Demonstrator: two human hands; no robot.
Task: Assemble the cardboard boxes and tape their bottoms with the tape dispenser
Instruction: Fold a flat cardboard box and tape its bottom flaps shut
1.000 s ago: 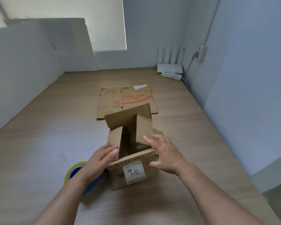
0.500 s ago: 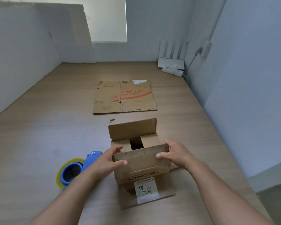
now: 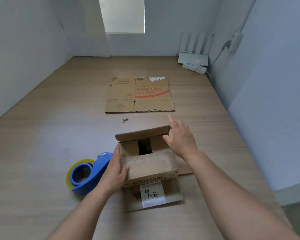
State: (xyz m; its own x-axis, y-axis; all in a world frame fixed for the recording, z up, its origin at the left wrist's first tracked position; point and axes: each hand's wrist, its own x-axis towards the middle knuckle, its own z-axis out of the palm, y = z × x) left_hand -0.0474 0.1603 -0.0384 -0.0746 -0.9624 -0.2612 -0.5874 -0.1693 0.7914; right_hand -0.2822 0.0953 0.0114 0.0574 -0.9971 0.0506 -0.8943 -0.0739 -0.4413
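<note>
Table (image 3: 42, 139), cardboard box (image 3: 151, 164), left hand (image 3: 113, 172) fingers flat against its side, right hand (image 3: 182, 139) fingers spread by flap (image 3: 142, 134).

Lit softly and evenly by daylight from the pale rectangular window (image 3: 125, 14) at the far end | tinted cool blue on the walls (image 3: 24, 49) | shadowed faintly beside the blue plastic tape dispenser (image 3: 93, 172) and under the forearms (image 3: 87, 208) | bowed toward the edges, wide-angle | slightly soft throughout, small print unreadable

Pale walls (image 3: 29, 40) enclose a wooden table (image 3: 42, 135); a bright window (image 3: 125, 14) behind.
</note>
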